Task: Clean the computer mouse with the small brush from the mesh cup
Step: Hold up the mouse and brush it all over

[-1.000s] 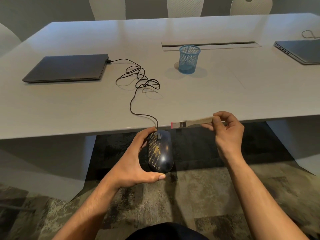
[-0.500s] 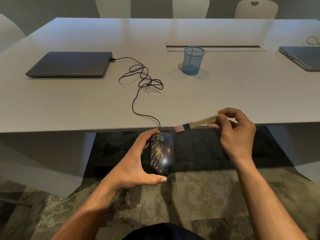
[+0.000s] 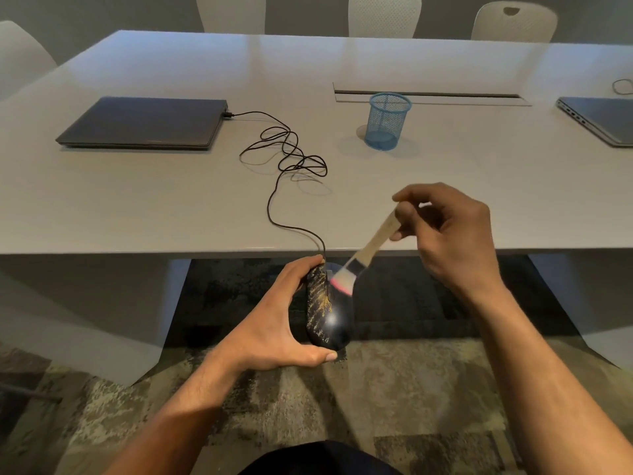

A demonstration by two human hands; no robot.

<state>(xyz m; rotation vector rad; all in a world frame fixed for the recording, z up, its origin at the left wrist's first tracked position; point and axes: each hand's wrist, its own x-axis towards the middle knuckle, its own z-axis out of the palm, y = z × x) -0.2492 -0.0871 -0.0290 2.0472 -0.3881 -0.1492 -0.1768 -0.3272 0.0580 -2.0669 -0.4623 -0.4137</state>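
Right now the right hand (image 3: 448,234) pinches the brush (image 3: 363,258), bristles angled down-left onto the front of the mouse (image 3: 329,306), which the left hand (image 3: 274,323) grips lengthwise, nose toward the counter (image 3: 171,200).

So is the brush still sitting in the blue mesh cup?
No, the right hand holds the brush against the mouse.

black gold-flecked mouse (image 3: 329,313), blue mesh cup (image 3: 387,122), pink-tipped brush (image 3: 359,265)

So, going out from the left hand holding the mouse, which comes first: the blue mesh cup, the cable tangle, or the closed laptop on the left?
From the left hand:
1. Cable tangle, straight ahead on the table.
2. Blue mesh cup, farther back, to the right.
3. Closed laptop, far left; close to the cup's distance, so that ranking is uncertain.
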